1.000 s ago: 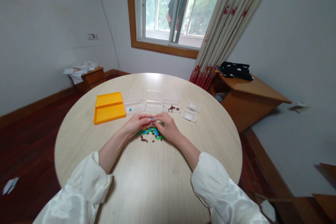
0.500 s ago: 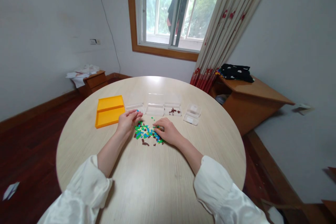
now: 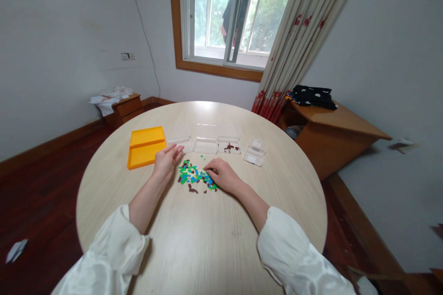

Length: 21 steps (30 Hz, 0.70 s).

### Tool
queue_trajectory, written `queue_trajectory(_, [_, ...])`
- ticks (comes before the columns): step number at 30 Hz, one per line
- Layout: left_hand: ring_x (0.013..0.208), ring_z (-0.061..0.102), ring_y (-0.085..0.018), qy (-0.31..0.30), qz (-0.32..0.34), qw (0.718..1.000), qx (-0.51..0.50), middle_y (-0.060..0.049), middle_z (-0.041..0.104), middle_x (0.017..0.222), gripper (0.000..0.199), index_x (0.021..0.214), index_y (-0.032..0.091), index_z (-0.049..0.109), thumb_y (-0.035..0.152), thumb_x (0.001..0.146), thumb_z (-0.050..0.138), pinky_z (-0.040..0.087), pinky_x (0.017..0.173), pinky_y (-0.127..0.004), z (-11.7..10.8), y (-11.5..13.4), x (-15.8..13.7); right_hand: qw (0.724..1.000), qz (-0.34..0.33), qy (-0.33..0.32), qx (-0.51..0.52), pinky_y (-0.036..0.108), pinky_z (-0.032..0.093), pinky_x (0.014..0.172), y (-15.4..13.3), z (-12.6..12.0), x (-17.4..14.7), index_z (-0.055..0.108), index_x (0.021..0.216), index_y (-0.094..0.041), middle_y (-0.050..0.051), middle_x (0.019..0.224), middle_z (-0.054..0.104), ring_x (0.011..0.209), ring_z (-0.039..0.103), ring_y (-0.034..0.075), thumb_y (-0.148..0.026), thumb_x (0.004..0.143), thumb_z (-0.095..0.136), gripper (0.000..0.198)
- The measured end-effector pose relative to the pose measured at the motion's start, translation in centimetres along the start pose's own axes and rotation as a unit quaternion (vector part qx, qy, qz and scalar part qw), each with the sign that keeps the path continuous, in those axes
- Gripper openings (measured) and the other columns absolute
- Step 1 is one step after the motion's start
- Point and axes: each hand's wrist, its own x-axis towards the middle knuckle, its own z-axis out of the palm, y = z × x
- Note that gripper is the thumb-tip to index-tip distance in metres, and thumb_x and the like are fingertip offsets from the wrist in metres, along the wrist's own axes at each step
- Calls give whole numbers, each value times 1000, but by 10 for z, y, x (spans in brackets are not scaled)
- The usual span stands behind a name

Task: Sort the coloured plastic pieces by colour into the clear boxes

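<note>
On the round table, a loose pile of small building bricks [image 3: 189, 176] in green, blue, brown and yellow lies between my hands. My left hand [image 3: 166, 160] is at the pile's upper left, before a clear plastic box [image 3: 185, 146]; its fingers are stretched out and no brick shows in them. At the right side of the pile, my right hand [image 3: 223, 175] has its fingers bent together down among the bricks. Whatever is between those fingertips is too small to make out. Several brown bricks [image 3: 231, 148] sit in another clear box [image 3: 224, 151] behind the right hand.
A yellow two-part tray [image 3: 141, 162] lies left of my left hand. Between the two clear boxes stands another clear box [image 3: 206, 151]. A small lidded clear box [image 3: 254, 160] is open at the right. Beyond the table's right edge is a wooden cabinet [image 3: 339, 124].
The blue brick at my left fingertips no longer shows there. My right hand stays low at the pile with its fingers slightly shifted. The view has moved a little.
</note>
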Motion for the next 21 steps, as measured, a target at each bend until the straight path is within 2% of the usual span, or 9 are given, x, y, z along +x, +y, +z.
queue_trajectory(4, [68,66,-9,-10,7,1000,12,-7,67,69,12,82,8,58,-1,76,53,53,74,-21,-1,-1,1,1000,15,19,5,30,45,79,0,1,0,70,81,-16,5,82,68,80,58,15,-6,78,57,16])
queue_trajectory(9, [59,64,-9,-46,32,996,71,-5,66,67,7,78,9,59,5,73,56,52,63,-21,-1,-5,0,994,44,86,40,29,45,76,1,2,1,69,79,-16,5,80,68,78,59,15,-7,76,57,15])
queue_trajectory(12, [54,61,-11,-128,27,980,152,-3,65,63,8,73,10,61,14,67,65,52,61,-25,1,-11,-6,985,86,117,97,27,46,70,1,3,3,69,79,-17,4,80,68,72,59,14,-10,75,57,15])
queue_trajectory(16, [54,61,-13,-253,10,936,245,-3,66,61,24,74,11,62,25,58,73,51,61,-28,3,-18,-16,961,133,135,202,25,44,61,2,5,6,69,82,-16,4,81,69,68,59,13,-17,75,56,15])
queue_trajectory(21, [57,61,-14,-307,43,907,284,-1,65,62,33,82,12,65,27,55,74,49,61,-26,4,-22,-19,929,135,146,313,26,46,62,1,8,8,67,82,-16,4,77,67,66,59,14,-29,70,62,18])
